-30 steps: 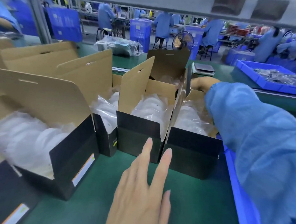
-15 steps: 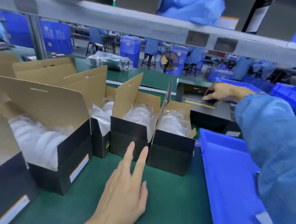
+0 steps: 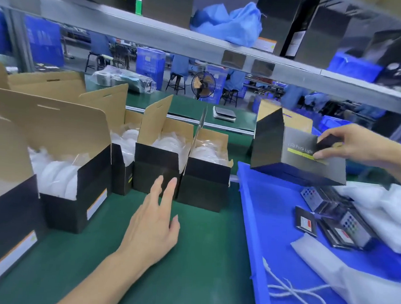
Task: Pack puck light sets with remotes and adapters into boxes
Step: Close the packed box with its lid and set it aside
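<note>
One closed puck light box (image 3: 298, 155) pinched by right hand (image 3: 350, 144), aloft over blue tray (image 3: 250, 202), right of open boxes (image 3: 182, 172). Long axis roughly level. Left hand (image 3: 153, 224) flat, fingers straight, nearer those boxes, holding nothing.

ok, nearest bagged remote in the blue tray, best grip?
Pinch the remote across its two long edges, coming from above. It lies flat on the blue tray, so only the edges offer purchase; its left side is free, while other remotes crowd its right.
</note>
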The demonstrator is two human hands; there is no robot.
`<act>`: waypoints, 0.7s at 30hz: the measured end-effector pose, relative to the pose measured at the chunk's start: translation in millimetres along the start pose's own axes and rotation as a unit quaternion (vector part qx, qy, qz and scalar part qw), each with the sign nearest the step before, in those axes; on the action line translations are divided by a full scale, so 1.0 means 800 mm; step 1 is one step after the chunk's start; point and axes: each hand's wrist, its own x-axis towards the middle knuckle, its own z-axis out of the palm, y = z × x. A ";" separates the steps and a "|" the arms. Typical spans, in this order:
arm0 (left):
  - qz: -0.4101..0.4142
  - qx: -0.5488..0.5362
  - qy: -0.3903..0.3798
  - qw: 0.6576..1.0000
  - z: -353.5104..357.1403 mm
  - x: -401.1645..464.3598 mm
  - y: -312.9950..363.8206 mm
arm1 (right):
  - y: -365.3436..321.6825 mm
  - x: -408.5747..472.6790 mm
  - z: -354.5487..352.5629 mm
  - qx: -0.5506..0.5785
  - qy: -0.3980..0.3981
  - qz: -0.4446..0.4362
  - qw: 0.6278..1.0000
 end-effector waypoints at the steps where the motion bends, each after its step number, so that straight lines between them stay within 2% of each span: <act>1: -0.003 -0.025 0.002 1.000 -0.002 -0.001 0.001 | -0.002 -0.022 0.001 -0.001 0.006 0.001 1.000; 4: -0.009 -0.203 -0.016 0.979 -0.015 -0.011 0.017 | -0.018 -0.095 0.011 -0.027 0.048 -0.017 0.998; 6: 0.002 -0.335 -0.047 0.941 -0.029 -0.021 0.037 | -0.037 -0.146 0.021 -0.067 0.087 -0.051 0.993; 10: 0.032 -0.492 -0.095 0.865 -0.058 -0.030 0.088 | -0.096 -0.223 0.054 -0.138 0.157 -0.109 0.972; 12: 0.013 -0.572 -0.081 0.816 -0.076 -0.026 0.111 | -0.140 -0.235 0.083 -0.177 0.171 -0.179 0.953; 13: -0.002 -0.591 -0.059 0.805 -0.085 -0.021 0.117 | -0.162 -0.236 0.102 -0.200 0.178 -0.206 0.941; 16: -0.046 -0.556 0.029 0.829 -0.103 0.003 0.105 | -0.220 -0.223 0.169 -0.317 0.183 -0.210 0.907; 18: -0.131 -0.512 0.089 0.844 -0.106 0.015 0.077 | -0.247 -0.206 0.211 -0.363 0.156 -0.194 0.898; 20: -0.192 -0.463 0.132 0.855 -0.101 0.013 0.048 | -0.260 -0.190 0.240 -0.356 0.158 -0.193 0.901; 21: -0.205 -0.443 0.151 0.860 -0.098 0.007 0.037 | -0.261 -0.181 0.250 -0.319 0.152 -0.196 0.915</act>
